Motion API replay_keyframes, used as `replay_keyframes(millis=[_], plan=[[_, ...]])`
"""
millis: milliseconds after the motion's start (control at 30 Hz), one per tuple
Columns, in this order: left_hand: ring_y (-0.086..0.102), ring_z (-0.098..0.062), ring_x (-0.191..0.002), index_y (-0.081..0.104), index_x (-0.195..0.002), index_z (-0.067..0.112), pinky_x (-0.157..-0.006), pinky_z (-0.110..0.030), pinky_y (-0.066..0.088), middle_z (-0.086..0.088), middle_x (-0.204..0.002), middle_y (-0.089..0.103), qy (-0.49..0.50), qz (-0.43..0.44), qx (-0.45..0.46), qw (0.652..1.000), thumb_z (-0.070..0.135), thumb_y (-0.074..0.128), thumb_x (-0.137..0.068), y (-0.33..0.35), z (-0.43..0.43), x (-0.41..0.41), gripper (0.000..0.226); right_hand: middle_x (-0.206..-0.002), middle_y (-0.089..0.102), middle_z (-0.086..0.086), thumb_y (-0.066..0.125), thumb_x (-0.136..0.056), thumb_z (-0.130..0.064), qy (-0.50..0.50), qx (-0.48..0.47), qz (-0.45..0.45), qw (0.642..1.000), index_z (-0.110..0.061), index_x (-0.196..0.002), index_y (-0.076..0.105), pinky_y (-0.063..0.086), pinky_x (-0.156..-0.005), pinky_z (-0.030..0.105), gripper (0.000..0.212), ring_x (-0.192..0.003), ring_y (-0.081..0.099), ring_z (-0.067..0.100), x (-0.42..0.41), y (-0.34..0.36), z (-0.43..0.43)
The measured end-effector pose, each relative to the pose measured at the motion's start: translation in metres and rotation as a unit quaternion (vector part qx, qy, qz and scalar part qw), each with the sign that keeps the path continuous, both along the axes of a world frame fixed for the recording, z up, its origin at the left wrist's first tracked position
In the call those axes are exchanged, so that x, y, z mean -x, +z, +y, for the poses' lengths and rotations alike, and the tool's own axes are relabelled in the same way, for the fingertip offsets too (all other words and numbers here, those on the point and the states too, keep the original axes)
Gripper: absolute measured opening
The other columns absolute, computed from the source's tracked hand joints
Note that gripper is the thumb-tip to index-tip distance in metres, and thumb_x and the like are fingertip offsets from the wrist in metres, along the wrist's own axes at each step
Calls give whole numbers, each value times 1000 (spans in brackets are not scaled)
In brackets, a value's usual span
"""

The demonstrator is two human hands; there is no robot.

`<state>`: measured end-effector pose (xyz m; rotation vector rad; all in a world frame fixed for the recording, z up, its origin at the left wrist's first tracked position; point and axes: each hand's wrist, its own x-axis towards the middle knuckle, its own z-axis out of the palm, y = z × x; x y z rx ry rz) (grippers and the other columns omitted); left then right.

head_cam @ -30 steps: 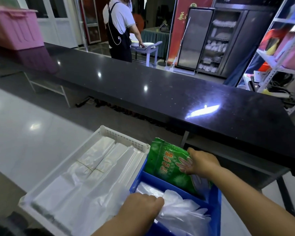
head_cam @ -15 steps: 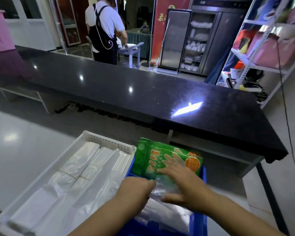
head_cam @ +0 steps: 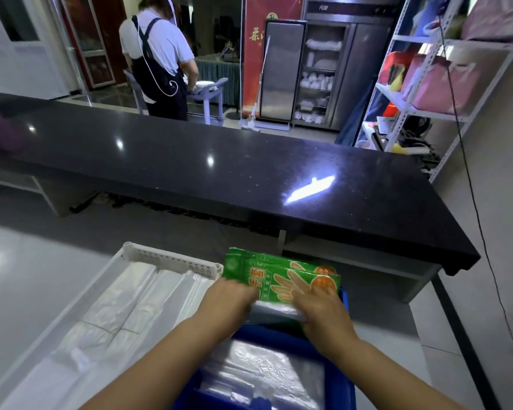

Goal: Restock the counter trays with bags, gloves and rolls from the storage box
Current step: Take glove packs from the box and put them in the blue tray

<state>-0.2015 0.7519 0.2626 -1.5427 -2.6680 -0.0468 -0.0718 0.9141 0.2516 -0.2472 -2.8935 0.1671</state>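
A long black table (head_cam: 219, 173) with a glossy top crosses the room; beyond its far edge a person in a dark apron (head_cam: 157, 60) stands at a small cart, beside a steel cabinet (head_cam: 317, 72), and a metal shelving rack (head_cam: 427, 84) rises past the table's right end. A pale lower surface (head_cam: 27, 276) on the near side carries two trays set side by side and touching. The white tray (head_cam: 166, 257), on the left, holds folded clear plastic bags (head_cam: 131, 294) laid in rows along its length. The blue tray (head_cam: 342, 294), on the right, holds loose clear plastic film (head_cam: 264, 371) in its near part. At its far end stand the green glove packets (head_cam: 279, 273), at least two, overlapping and leaning toward the black table. The left hand (head_cam: 228, 300) is curled closed on the packets' lower left edge. The right hand (head_cam: 320, 306) lies flatter, fingers (head_cam: 320, 291) spread over the packets' lower right part, pressing them; whether it grips them cannot be told.
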Motion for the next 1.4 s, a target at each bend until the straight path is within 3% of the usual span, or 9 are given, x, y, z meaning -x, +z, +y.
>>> replay_keyframes(millis=[167,300,400,533,733,967,1167,1267,1400], plan=[[62,-30,-83,59,-87,19,-64,-32,38,-5,-87,68,1,-51,37,998,19,51,-79,-16,-2,4,12,-157,8,-17,67,-76,-26,20,63,-58,996,-39,-132,39,30,-101,36,64,-128,35,14,-2,-11,5],[62,-31,-87,61,-88,18,-65,-31,35,-7,-92,68,-14,-68,83,994,18,51,-80,-15,11,12,13,-152,29,-13,69,-77,-32,14,49,-25,998,-36,-127,46,36,-100,37,55,-118,46,15,-6,-5,6],[61,-32,-93,62,-92,19,-67,-31,36,-9,-99,67,-12,-96,103,990,16,50,-81,-16,15,14,17,-124,64,1,74,-69,-9,55,24,4,998,-20,-89,63,51,-80,43,26,-102,63,25,-5,-3,3],[61,-24,-92,66,-101,22,-72,-31,46,-2,-98,68,-14,-80,-43,996,14,63,-76,-5,-6,21,27,-118,68,-3,82,-64,-10,69,-19,30,997,-20,-60,64,49,-68,35,21,-129,48,23,-1,-7,0],[63,-21,-73,69,-81,18,-58,-29,52,-1,-81,68,-46,-27,-110,993,12,82,-58,-4,-34,16,27,-77,72,-3,85,-60,-8,36,33,78,996,-17,-66,69,47,-59,31,19,-69,64,21,-2,-9,0],[61,-27,-92,62,-98,20,-77,-36,48,-4,-101,66,-45,-56,107,992,17,53,-82,-18,-19,-2,19,-136,55,-2,75,-71,-13,78,-24,-14,997,-22,-61,68,45,-63,31,15,-130,47,19,-6,-10,5],[60,-25,-93,62,-101,21,-80,-34,47,-2,-103,68,-42,-79,58,994,32,43,-86,-12,-17,3,26,-78,74,3,73,-79,-24,60,9,44,997,-20,-74,73,50,-50,32,6,-57,62,21,-14,10,18],[61,-22,-93,63,-102,23,-78,-31,44,2,-99,68,-26,-64,-44,997,28,45,-87,1,-16,10,24,-66,68,3,46,-87,-42,-2,17,114,993,-15,-69,72,49,-49,32,41,-55,59,23,-15,28,33],[58,-23,-91,64,-106,18,-79,-32,44,-1,-98,66,24,-19,-136,990,15,49,-87,17,-7,13,24,-85,70,7,78,-67,-11,-50,-1,107,993,-11,-91,72,52,-61,37,25,-74,65,27,-13,36,44]])
